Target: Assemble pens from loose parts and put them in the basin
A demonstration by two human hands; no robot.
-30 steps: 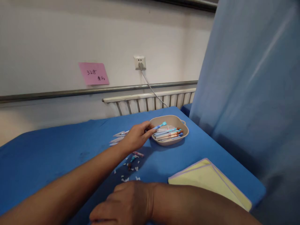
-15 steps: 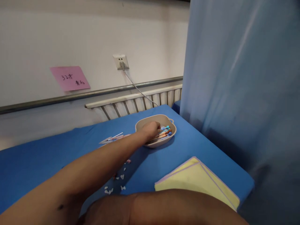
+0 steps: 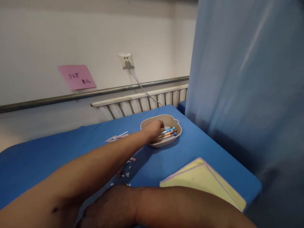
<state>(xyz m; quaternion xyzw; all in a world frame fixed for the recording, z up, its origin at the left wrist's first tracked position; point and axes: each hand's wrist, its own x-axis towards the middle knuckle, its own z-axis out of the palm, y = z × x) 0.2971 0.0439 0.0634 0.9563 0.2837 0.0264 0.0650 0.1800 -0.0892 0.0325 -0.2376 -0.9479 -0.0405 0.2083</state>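
The left hand (image 3: 154,128) reaches from lower left into a beige basin (image 3: 169,119) at centre, over the pens (image 3: 169,135) inside. Its fingers curl, but whether they grip one cannot be told. The right hand (image 3: 109,205), well apart at bottom centre, has its fingers out of sight. Other pens (image 3: 117,137) and white bits (image 3: 127,174) lie on the blue desk (image 3: 57,148), left of centre. The step seems to be handling pens in the basin; withdrawing that hand would call for clearing the rim.
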